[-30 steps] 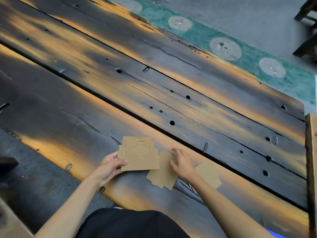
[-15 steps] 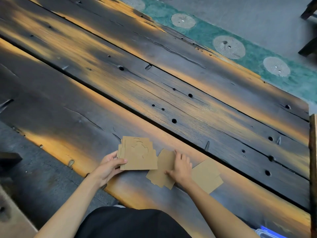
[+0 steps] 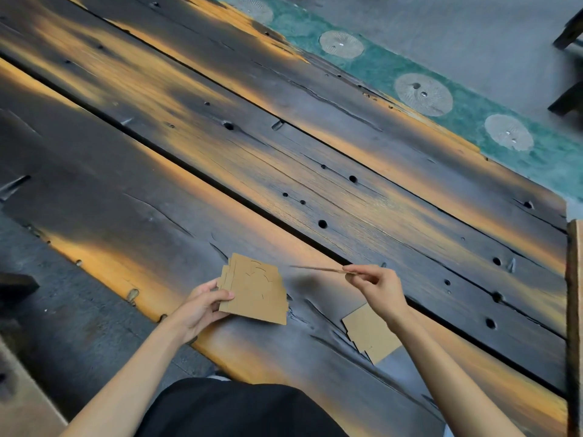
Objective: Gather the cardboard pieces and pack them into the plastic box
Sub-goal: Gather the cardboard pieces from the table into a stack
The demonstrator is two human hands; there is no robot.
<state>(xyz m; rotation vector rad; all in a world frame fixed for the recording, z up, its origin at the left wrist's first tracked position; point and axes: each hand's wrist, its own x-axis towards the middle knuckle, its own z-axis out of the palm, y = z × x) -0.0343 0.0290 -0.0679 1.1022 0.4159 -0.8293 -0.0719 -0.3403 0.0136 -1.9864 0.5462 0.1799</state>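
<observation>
My left hand (image 3: 198, 305) grips a stack of brown cardboard pieces (image 3: 255, 290) by its left edge, just above the dark wooden table (image 3: 220, 171). My right hand (image 3: 377, 287) pinches one thin cardboard piece (image 3: 317, 269), lifted off the table and seen edge-on, to the right of the stack. More cardboard pieces (image 3: 369, 335) lie flat on the table below my right wrist, partly hidden by my forearm. The plastic box is out of view.
The table is made of dark planks with gaps and holes. A green mat (image 3: 467, 99) with pale round discs runs along its far edge. Dark furniture legs (image 3: 568, 64) stand at the top right. A wooden strip (image 3: 574, 310) borders the right side.
My right hand has lifted cardboard off the table, where it lay flat half a second ago, and raised it to the right of the stack. My left hand keeps hold of the stack.
</observation>
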